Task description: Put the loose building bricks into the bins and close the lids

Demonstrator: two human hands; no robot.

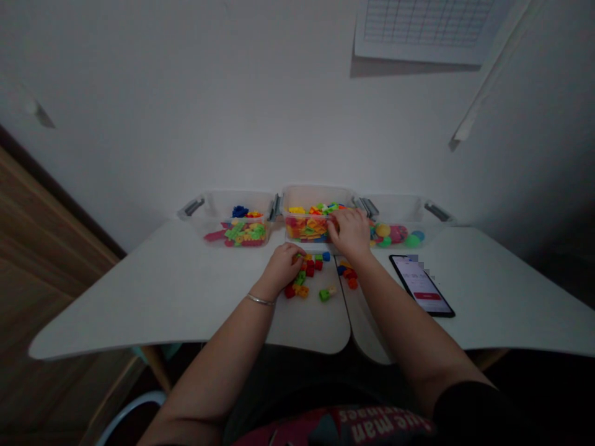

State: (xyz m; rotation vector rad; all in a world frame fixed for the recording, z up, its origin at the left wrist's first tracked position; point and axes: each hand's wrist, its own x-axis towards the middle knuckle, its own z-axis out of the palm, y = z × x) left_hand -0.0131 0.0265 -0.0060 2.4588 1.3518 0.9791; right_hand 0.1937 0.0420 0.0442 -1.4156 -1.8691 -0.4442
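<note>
On the near side of the middle bin, my left hand (283,266) rests at the left edge of a small pile of plastic building blocks (310,269). Its fingers curl down over the pile's far end, and what they grip is hidden. My right hand (351,230) is at the front right corner of the clear middle bin (320,192), thumb apart from the bent fingers, with nothing visible in it. Loose blocks in that bin (309,228) are mostly orange, yellow and green. A green-and-white block piece (326,293) lies nearer me, and orange and blue blocks (348,274) sit beside my right forearm.
A clear left bin (214,204) holds colourful pieces, and a clear right bin (400,204) holds rounded pieces. A phone (422,285) lies right of my right forearm. The white table (186,297) has a seam near the middle, and a wall stands behind.
</note>
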